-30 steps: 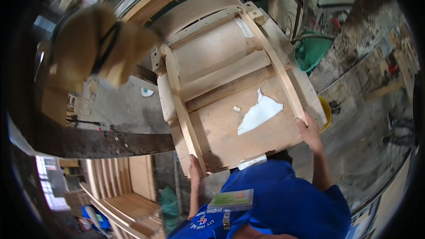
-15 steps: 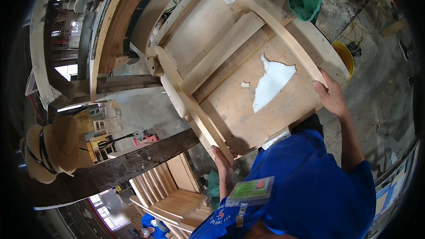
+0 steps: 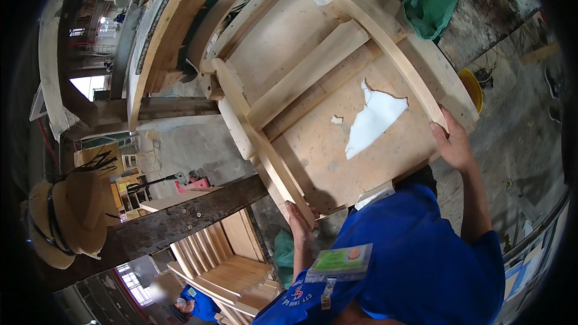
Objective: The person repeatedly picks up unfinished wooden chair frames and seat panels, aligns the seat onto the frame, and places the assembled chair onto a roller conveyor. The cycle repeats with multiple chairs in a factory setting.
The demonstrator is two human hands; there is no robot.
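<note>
A pale wooden frame, which looks like part of a chair, rests on a worn plywood board in front of me. Its two long curved rails are joined by a wide crossbar. My right hand is closed round the near end of the right rail, thumb on top. At the near end of the left rail, my left hand is closed too, fingers partly hidden under the wood. Between the rails, a torn white patch shows on the board.
Large curved wooden pieces stand at the left. A dark beam crosses below them, near a bundle of tan pieces. Slatted wooden furniture and a person in blue are lower left; a green bag and yellow bucket lie right.
The view has shifted slightly, and the person at the lower left shows more fully. Both my hands keep their hold on the frame, which stays at nearly the same place on the board.
</note>
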